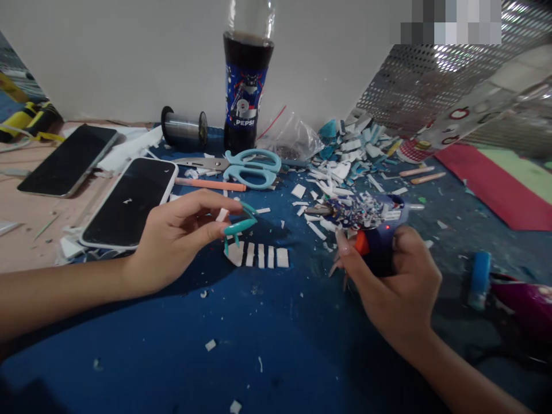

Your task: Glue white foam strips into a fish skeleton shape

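You can read one brand for certain: "PEPSI", in white capitals on the blue label (pixel 244 95) of the dark cola bottle (pixel 249 53) at the upper middle of the frame. The round Pepsi emblem sits just above the word. At the upper right, a printed roll (pixel 457 123) carries red rings that may hold lettering, but it is too blurred to read. The nearer phone (pixel 129 201), left of centre, shows a tiny pale mark, also unreadable.
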Motion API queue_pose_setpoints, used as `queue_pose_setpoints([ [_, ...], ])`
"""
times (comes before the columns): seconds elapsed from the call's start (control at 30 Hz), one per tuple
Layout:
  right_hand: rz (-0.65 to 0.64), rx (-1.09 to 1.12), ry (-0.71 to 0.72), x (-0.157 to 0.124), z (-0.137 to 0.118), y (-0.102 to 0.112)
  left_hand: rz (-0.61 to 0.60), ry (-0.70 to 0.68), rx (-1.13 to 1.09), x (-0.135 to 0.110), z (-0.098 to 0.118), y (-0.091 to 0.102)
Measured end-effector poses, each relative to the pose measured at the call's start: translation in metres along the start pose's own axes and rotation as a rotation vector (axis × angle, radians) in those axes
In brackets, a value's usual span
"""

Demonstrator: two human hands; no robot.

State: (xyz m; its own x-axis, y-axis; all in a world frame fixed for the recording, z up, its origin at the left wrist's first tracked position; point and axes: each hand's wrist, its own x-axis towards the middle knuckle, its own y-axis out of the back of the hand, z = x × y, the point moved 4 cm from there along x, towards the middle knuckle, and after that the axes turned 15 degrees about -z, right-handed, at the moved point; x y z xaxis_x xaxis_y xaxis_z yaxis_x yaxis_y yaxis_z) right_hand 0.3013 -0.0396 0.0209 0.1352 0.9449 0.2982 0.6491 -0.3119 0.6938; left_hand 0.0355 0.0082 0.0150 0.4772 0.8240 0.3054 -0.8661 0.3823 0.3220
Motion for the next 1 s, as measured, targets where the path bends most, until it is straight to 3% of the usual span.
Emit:
queue_pose_setpoints([
  [0.17, -0.008, 0.015, 0.040, -0.001, -0.001, 0.000, -0.061, 0.056, 0.006, 0.002, -0.003, -0.004],
  [0.4, -0.037, 0.026, 0.019, -0.002, 0.003, -0.002, -0.065, -0.034, 0.002, 0.004, -0.002, -0.002],
  [0.6, 0.047, -0.130, 0.110, -0.008, -0.008, 0.000, -0.107, -0.037, 0.056, 0.003, 0.001, -0.005],
  [0.8, 0.057, -0.180, 0.197, -0.014, -0.015, -0.005, -0.114, 0.067, 0.078, 0.002, 0.002, -0.008],
  [1.0, 0.058, -0.279, 0.176, -0.019, -0.017, -0.008, -0.153, 0.006, 0.120, 0.001, 0.004, -0.010],
])
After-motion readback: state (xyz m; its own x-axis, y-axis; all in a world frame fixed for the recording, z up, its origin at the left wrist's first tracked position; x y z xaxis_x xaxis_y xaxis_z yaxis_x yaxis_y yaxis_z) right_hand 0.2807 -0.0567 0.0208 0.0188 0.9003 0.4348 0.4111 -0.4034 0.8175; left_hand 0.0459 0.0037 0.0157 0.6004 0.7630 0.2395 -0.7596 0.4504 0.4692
